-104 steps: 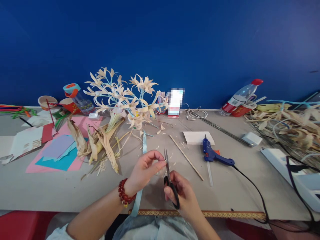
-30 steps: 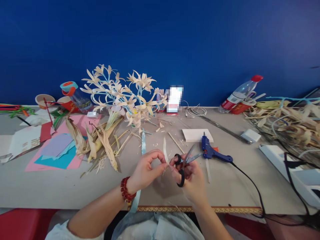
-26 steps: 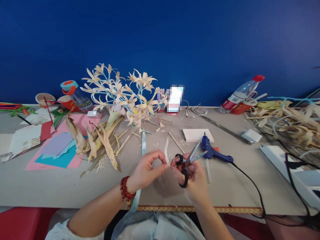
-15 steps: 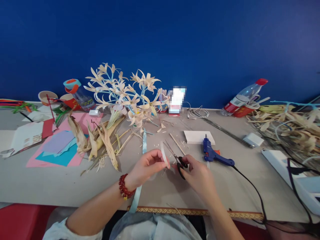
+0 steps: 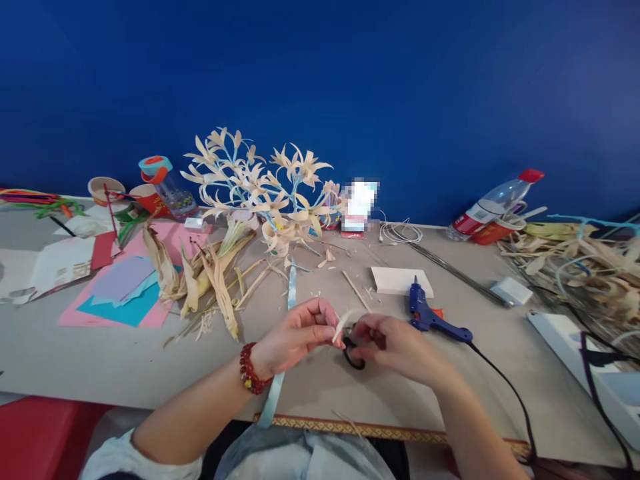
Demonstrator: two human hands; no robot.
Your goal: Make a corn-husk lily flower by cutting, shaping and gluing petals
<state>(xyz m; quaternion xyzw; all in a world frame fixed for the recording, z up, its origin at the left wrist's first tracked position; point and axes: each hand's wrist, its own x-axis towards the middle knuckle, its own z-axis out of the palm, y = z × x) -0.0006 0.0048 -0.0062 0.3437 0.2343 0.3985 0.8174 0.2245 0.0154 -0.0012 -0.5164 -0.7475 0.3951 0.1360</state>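
Note:
Near the front middle of the table, my left hand (image 5: 300, 335) pinches a pale, curved strip (image 5: 344, 324) between thumb and fingers. A red bead bracelet is on that wrist. My right hand (image 5: 395, 347) is just to the right, its fingers curled and slightly blurred near the strip's far end. Whether they grip it is unclear. Black-handled scissors (image 5: 355, 357) show beneath and beside my right fingers, their blades mostly hidden. Beyond my hands stands a bunch of pale husk flowers (image 5: 270, 193) on light blue stems.
A blue glue gun (image 5: 430, 317) with its cord lies right of my hands, by a white block (image 5: 400, 280). Dried husks (image 5: 217, 280) and coloured paper (image 5: 117, 287) lie left. A power strip (image 5: 585, 373), bottle (image 5: 495, 203) and husk pile are at right.
My right hand no longer holds the scissors up; they are now lower, under its fingers. The right fingers have moved close to the strip, which has tilted over to the right. The view has shifted slightly.

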